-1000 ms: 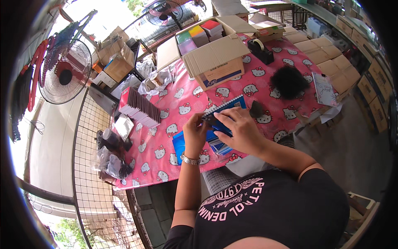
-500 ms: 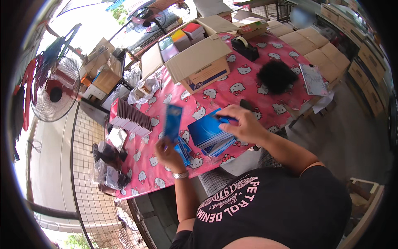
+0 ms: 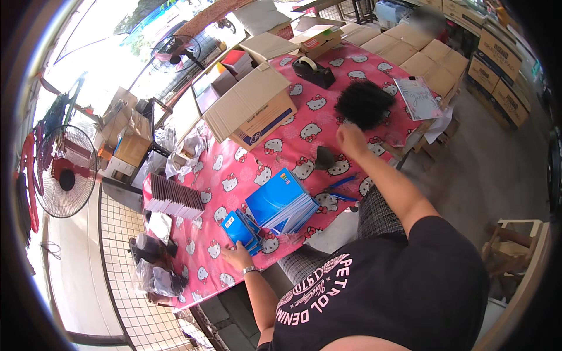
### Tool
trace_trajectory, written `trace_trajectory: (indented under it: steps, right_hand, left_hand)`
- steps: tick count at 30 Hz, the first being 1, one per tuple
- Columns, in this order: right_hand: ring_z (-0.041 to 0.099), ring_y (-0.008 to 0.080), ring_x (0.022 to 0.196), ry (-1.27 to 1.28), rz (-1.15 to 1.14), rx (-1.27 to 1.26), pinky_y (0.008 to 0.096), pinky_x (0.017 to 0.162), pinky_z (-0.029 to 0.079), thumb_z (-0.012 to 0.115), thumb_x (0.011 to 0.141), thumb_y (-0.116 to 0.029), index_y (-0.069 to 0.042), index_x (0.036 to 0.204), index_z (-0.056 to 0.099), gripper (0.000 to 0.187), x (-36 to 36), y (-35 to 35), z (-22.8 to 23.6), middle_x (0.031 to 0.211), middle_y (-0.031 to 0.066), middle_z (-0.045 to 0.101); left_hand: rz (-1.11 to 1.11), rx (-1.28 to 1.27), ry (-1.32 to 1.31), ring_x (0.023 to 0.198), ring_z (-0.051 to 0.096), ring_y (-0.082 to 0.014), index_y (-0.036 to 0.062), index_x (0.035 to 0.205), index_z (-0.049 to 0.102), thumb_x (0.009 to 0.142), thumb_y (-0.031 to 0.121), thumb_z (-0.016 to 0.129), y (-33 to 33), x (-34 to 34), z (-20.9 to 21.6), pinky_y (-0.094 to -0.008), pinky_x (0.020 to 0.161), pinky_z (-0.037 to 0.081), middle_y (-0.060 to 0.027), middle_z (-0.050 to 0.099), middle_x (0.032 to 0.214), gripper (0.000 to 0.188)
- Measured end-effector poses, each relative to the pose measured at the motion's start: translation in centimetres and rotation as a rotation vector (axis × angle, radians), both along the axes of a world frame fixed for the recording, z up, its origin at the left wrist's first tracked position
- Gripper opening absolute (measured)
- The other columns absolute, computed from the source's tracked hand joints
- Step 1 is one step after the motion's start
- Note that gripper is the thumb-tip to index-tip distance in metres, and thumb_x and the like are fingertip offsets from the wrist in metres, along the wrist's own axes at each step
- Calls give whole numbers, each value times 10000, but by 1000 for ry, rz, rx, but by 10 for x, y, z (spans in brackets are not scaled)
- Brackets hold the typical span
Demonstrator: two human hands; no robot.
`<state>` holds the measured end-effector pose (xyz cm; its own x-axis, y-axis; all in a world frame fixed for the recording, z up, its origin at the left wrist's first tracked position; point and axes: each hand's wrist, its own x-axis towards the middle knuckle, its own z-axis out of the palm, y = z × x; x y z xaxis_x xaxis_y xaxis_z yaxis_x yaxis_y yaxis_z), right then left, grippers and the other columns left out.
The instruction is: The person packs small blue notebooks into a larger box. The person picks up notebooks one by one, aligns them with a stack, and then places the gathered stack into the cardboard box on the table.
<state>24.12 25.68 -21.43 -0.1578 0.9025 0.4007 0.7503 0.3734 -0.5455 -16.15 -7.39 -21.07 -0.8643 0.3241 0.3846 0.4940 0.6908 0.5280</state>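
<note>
Notebooks glossy; left hand spread beside; right hand grip unclear (near fuzzy bundle).

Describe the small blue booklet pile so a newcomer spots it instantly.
Find the pink patterned tablecloth, then the large blue booklet stack toward its near edge. Just left of that, beside the left hand, lies the small blue booklet pile. Unlike its neighbour, it is narrower, lower and loosely splayed.
</note>
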Motion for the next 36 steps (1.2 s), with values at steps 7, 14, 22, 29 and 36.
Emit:
trace_trajectory:
  steps: [7,14,22,29,36]
  right_hand:
    - [632,377,1002,-164,54,-118,453,881,523,650,808,-95,-32,1070,675,271,32,34,-24,1055,184,655]
    - [658,325,936,285,410,104,389,816,533,625,846,-27,-62,1176,680,337,-7,-5,40,1024,182,659]
    - [625,217,877,393,835,26,337,756,522,703,861,-20,-92,1133,720,282,-38,-104,187,980,80,629]
    - [621,229,938,435,790,180,348,801,514,698,839,-2,-83,1053,721,230,-62,-116,185,1004,69,622]
    - [620,263,977,292,734,212,412,904,458,697,812,-49,-103,1010,717,206,-59,-124,196,1004,52,640]
  left_hand:
    - [-959,159,336,1035,593,-332,50,1047,659,835,84,720,65,129,177,-429,865,498,-145,632,1078,223]
    - [-1301,-245,497,836,642,-253,95,1016,671,822,139,689,72,159,188,-378,707,545,-52,666,971,200]
    - [-1252,-111,345,907,627,-336,81,1062,631,864,40,609,97,143,232,-446,792,514,-121,659,969,204]
    - [-1068,-18,509,929,607,-297,71,1064,624,881,188,680,106,160,202,-422,878,406,-88,659,954,225]
    - [-1076,9,511,927,601,-289,78,1048,646,899,190,678,103,157,199,-429,909,400,-84,661,927,189]
